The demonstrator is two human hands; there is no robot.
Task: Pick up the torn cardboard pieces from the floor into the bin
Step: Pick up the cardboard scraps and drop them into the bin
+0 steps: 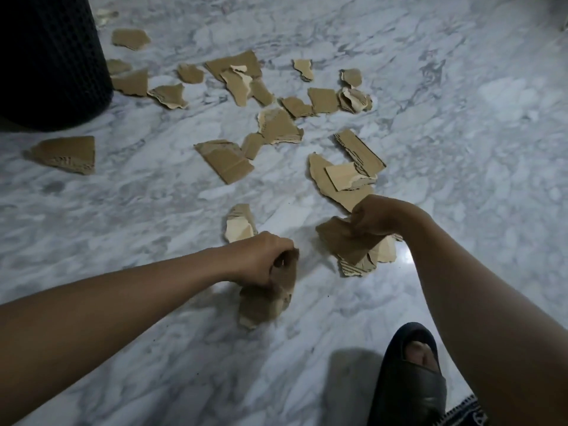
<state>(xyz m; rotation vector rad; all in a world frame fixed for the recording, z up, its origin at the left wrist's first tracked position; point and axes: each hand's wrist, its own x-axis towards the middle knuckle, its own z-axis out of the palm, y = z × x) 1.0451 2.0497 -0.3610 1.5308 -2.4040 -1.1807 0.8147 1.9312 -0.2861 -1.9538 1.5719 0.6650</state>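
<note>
The left hand (261,259) is holding one torn cardboard piece (270,298) in a curled grip and the right hand (378,218) is clutching a small stack (344,244) just above the floor (461,118), while many scraps (227,162) are lying scattered toward the bin (52,56), so both bundles are probably needing a firm squeeze before the carry across.

1. The left hand (261,259) curls round a bundle of torn cardboard (267,299), which hangs below the fist.
2. The right hand (373,216) grips a second bunch of brown pieces (344,244), fanned out beneath it.
3. Many scattered pieces (279,126) lie flat on the grey-white marble floor (461,118), between the hands and the bin.
4. The dark mesh bin (46,56) stands at the upper left; a triangular piece (67,153) lies alone near its base.
5. A foot in a dark open-toed slipper (408,376) rests on the floor at the lower right.
</note>
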